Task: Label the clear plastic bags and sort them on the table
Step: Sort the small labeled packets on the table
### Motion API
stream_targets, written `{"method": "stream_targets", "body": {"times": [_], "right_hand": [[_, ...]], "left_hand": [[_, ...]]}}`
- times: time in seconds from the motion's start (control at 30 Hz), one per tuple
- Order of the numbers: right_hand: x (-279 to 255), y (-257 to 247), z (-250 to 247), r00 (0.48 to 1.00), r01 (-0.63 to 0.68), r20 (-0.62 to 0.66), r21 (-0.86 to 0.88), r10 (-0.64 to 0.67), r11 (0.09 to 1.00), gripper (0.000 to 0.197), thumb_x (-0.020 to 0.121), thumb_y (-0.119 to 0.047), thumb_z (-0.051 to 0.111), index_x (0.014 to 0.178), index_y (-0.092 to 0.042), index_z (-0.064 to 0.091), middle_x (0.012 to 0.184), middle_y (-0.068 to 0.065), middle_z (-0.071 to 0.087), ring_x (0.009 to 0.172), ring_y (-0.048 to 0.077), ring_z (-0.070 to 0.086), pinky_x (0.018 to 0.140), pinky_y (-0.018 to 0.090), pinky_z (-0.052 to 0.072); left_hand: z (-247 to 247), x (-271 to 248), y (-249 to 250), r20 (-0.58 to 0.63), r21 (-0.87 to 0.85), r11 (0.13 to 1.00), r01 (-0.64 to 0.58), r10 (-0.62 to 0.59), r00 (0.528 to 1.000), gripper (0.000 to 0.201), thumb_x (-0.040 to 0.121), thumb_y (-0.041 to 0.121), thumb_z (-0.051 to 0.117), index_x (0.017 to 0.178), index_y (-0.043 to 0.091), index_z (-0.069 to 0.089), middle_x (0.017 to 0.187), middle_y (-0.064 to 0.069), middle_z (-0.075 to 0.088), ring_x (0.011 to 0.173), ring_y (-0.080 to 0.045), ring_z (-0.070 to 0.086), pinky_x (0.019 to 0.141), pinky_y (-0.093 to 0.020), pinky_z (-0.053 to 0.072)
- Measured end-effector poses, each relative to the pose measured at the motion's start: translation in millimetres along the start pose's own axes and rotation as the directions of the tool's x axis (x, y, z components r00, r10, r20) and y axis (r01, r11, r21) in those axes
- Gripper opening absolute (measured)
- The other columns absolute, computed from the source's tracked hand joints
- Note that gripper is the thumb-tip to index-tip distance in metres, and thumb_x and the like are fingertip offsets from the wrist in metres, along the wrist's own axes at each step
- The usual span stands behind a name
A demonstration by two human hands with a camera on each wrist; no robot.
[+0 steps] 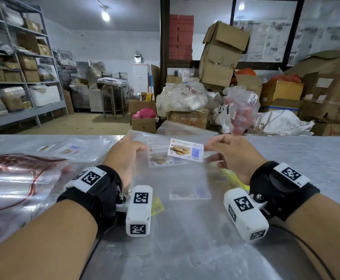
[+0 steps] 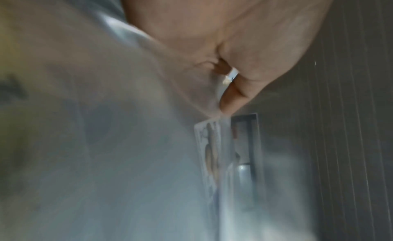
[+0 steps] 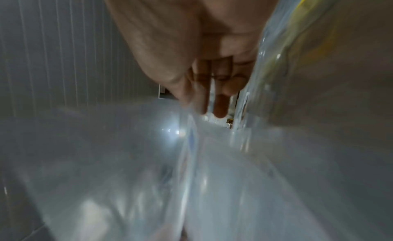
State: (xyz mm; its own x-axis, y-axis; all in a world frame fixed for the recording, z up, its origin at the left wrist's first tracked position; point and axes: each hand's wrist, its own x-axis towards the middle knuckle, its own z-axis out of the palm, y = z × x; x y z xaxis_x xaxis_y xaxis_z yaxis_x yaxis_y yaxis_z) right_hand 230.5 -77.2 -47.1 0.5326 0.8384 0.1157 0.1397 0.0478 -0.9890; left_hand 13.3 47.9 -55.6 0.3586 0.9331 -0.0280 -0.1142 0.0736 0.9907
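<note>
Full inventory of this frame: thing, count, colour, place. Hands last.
Held bag: one, clear, lifted over table centre between both hands.
Label: one, white with biscuit picture, on the held bag's top.
Labelled bags: several, clear, flat at table's far left.
Table: one, steel.
Yellow sheets: some, beneath held bag.
Cardboard boxes: many, brown, beyond table.
Shelving: one, grey, left wall.
Left hand: grips bag's left edge.
Right hand: pinches the bag's top right, beside the label.

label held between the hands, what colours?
White label with tan biscuits pictured and a pale blue panel on its right side; clearest in the head view.
</note>
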Motion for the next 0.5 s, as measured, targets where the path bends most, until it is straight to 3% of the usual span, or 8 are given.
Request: {"method": "stream_targets", "body": {"times": [0.07, 0.1, 0.17, 0.23, 0.3, 0.4, 0.43, 0.5], "right_hand": [[0.0, 4.1, 0.3, 0.999, 0.023, 0.044, -0.145, -0.017, 0.989, 0.005, 0.095, -0.017, 0.069, 0.094, -0.012, 0.07, 0.09, 0.003, 0.071, 0.064, 0.014, 0.059, 0.046, 0.017, 0.042], [-0.9, 4.9, 0.7, 0.998, 0.038, 0.062, -0.185, -0.027, 0.982, 0.008, 0.093, -0.019, 0.071, 0.095, -0.011, 0.073, 0.086, 0.002, 0.069, 0.065, 0.014, 0.057, 0.046, 0.015, 0.041], [-2.8, 4.7, 1.8, 0.995, 0.068, 0.087, -0.225, -0.049, 0.972, 0.015, 0.092, -0.024, 0.072, 0.1, -0.012, 0.075, 0.084, 0.001, 0.067, 0.068, 0.013, 0.055, 0.049, 0.011, 0.042], [-2.2, 4.1, 1.5, 0.995, 0.081, 0.071, -0.27, -0.064, 0.959, 0.023, 0.098, -0.031, 0.064, 0.105, -0.013, 0.075, 0.092, 0.002, 0.07, 0.072, 0.011, 0.055, 0.058, 0.013, 0.043], [0.9, 4.7, 0.2, 0.997, 0.074, 0.019, -0.338, -0.072, 0.938, 0.025, 0.104, -0.028, 0.054, 0.112, -0.014, 0.073, 0.108, 0.0, 0.071, 0.083, 0.01, 0.058, 0.07, 0.019, 0.044], [2.3, 6.5, -4.3, 0.999, 0.04, 0.031, -0.44, -0.03, 0.897, 0.03, 0.099, -0.023, 0.063, 0.129, -0.02, 0.064, 0.125, -0.002, 0.065, 0.106, 0.015, 0.062, 0.086, 0.025, 0.049], [1.4, 7.0, -5.9, 0.998, 0.019, 0.066, -0.498, 0.017, 0.867, 0.038, 0.093, -0.029, 0.071, 0.13, -0.023, 0.063, 0.122, -0.003, 0.065, 0.105, 0.017, 0.064, 0.088, 0.03, 0.052], [-1.3, 5.5, -8.3, 0.984, 0.015, 0.149, -0.626, 0.1, 0.78, 0.053, 0.081, -0.039, 0.082, 0.129, -0.024, 0.063, 0.108, -0.005, 0.066, 0.095, 0.016, 0.065, 0.08, 0.029, 0.052]], "left_hand": [[2.1, -3.9, 1.1, 0.029, -0.006, 1.0, 0.006, -0.006, 1.0, 0.011, 0.098, 0.014, 0.057, 0.107, 0.018, 0.059, 0.117, -0.014, 0.071, 0.101, -0.026, 0.068, 0.094, -0.043, 0.051], [4.0, -7.4, 2.8, 0.055, 0.016, 1.0, 0.013, -0.014, 0.998, 0.018, 0.096, 0.027, 0.063, 0.112, 0.018, 0.059, 0.117, -0.008, 0.07, 0.103, -0.022, 0.066, 0.098, -0.043, 0.048], [5.0, -8.4, 2.2, 0.091, 0.049, 0.998, 0.026, -0.031, 0.995, 0.06, 0.08, 0.044, 0.079, 0.128, 0.017, 0.056, 0.122, -0.003, 0.069, 0.109, -0.022, 0.065, 0.101, -0.045, 0.048], [5.3, -6.4, 0.9, 0.079, 0.042, 0.999, 0.018, -0.022, 0.997, 0.077, 0.081, 0.023, 0.083, 0.146, 0.013, 0.042, 0.121, -0.013, 0.072, 0.102, -0.028, 0.072, 0.092, -0.045, 0.056], [2.2, -3.5, 0.0, 0.023, 0.03, 0.999, 0.018, -0.019, 1.0, 0.08, 0.089, 0.007, 0.073, 0.155, 0.016, 0.03, 0.114, -0.017, 0.074, 0.101, -0.031, 0.073, 0.099, -0.047, 0.054], [-1.9, 1.1, 1.9, -0.062, -0.013, 0.999, 0.031, -0.031, 0.998, 0.092, 0.081, 0.011, 0.076, 0.157, 0.019, 0.025, 0.112, -0.017, 0.074, 0.113, -0.035, 0.067, 0.108, -0.053, 0.045], [-3.0, 2.7, 1.9, -0.088, -0.031, 0.999, 0.042, -0.044, 0.995, 0.096, 0.075, 0.013, 0.076, 0.156, 0.021, 0.025, 0.115, -0.016, 0.072, 0.116, -0.036, 0.065, 0.109, -0.054, 0.044], [-4.0, 4.6, 1.7, -0.126, -0.045, 0.998, 0.05, -0.056, 0.99, 0.086, 0.08, 0.013, 0.073, 0.154, 0.023, 0.03, 0.116, -0.015, 0.072, 0.116, -0.035, 0.064, 0.108, -0.053, 0.044]]}}
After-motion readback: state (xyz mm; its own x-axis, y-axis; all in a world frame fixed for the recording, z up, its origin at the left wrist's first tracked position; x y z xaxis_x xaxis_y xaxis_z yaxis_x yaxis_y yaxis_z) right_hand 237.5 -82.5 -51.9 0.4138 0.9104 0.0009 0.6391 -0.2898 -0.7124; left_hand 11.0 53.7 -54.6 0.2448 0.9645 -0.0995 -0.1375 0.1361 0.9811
